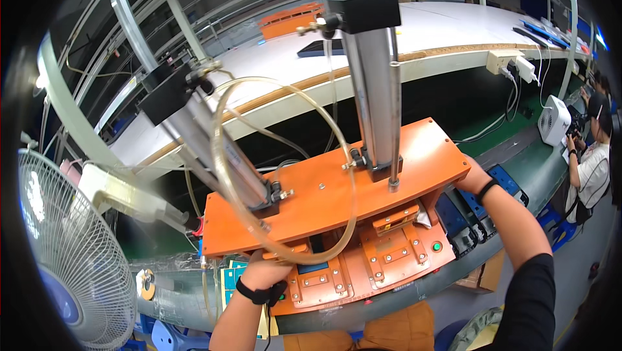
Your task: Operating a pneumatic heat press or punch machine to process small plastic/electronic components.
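Note:
An orange pneumatic press [304, 208] stands before me, with two silver cylinders [372, 92] upright on its top plate. A clear air hose [223, 176] loops across its front. My left hand [264, 272], a black band on the wrist, reaches in below the left end of the top plate; its fingers are hidden there. A blue flat piece [314, 267] shows just beside it on the orange base [389, 254]. Up at the press's right end is my right hand [474, 177], next to the side wall, fingers mostly out of sight. A green button [437, 246] sits at the base's right front.
A white fan [78, 241] stands close on the left. Blue-and-black trays [495, 186] lie on the green conveyor [188, 280] to the right. Behind runs a white bench [440, 24] with an orange fixture [291, 19]. A person [591, 157] is at far right.

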Action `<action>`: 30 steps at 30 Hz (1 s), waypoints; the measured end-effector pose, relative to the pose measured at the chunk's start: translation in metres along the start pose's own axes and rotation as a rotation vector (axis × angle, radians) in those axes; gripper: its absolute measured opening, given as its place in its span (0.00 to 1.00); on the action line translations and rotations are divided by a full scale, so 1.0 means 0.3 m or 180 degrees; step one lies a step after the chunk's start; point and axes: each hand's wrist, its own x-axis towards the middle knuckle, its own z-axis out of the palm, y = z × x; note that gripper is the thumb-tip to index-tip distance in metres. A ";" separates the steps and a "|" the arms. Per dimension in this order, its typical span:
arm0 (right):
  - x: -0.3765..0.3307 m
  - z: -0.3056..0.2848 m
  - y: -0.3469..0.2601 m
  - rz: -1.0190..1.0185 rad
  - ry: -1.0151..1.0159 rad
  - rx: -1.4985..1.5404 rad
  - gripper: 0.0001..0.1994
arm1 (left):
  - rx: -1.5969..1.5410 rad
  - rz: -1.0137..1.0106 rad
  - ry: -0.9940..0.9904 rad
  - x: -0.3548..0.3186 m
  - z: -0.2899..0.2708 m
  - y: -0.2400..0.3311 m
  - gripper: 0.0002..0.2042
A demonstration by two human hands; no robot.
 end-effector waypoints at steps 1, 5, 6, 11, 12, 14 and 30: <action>-0.057 -0.104 -0.023 0.0010 -0.0321 -0.0558 0.09 | 0.0424 0.0097 -0.0140 -0.023 -0.020 0.032 0.15; -0.284 -0.403 -0.255 0.0264 0.0408 0.0106 0.12 | 0.0090 -0.0297 0.0223 -0.210 -0.075 0.130 0.15; -0.326 -0.510 -0.351 0.0643 0.0288 0.0447 0.12 | -0.0112 -0.0364 0.0291 -0.272 -0.065 0.109 0.15; -0.622 -0.725 -0.640 0.1525 0.1397 0.2932 0.24 | -0.0245 -0.0545 0.0798 -0.552 -0.026 0.018 0.13; -0.666 -0.785 -0.710 0.1649 0.1450 0.3064 0.27 | -0.0282 -0.0750 0.0905 -0.600 -0.023 -0.006 0.13; -0.721 -0.860 -0.844 0.1822 0.1516 0.3485 0.32 | -0.0183 -0.0947 0.1102 -0.671 -0.003 -0.068 0.13; -0.085 -0.275 -1.410 -0.2750 0.0261 0.0846 0.24 | 0.0871 -0.1290 0.1009 -0.808 0.082 -0.276 0.26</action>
